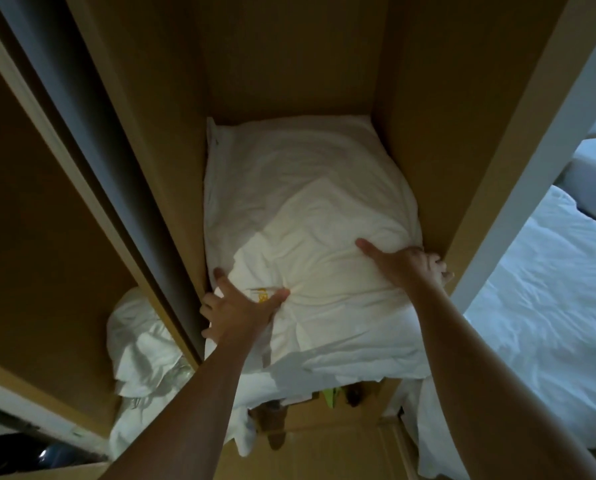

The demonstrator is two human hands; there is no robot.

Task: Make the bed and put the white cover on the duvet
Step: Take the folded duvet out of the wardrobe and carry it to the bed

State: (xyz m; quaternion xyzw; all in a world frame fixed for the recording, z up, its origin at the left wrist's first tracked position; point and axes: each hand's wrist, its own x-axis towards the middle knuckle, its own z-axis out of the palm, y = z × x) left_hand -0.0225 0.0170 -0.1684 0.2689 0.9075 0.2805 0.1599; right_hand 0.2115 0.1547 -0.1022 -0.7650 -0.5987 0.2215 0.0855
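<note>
Duvet (307, 202), white, rumpled, bulky (yellow-marked tag (262, 295) in front)

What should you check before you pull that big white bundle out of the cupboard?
1. Left hand grips the white bundle at its left edge: ok.
2. Right hand grips its right edge: ok.
3. Room at the sides: the bundle sits tight between the cupboard walls and may drag: not ok.
4. Landing spot: the bed on the right shows open sheet: ok.
5. Nothing caught behind the bundle: cannot tell.
</note>
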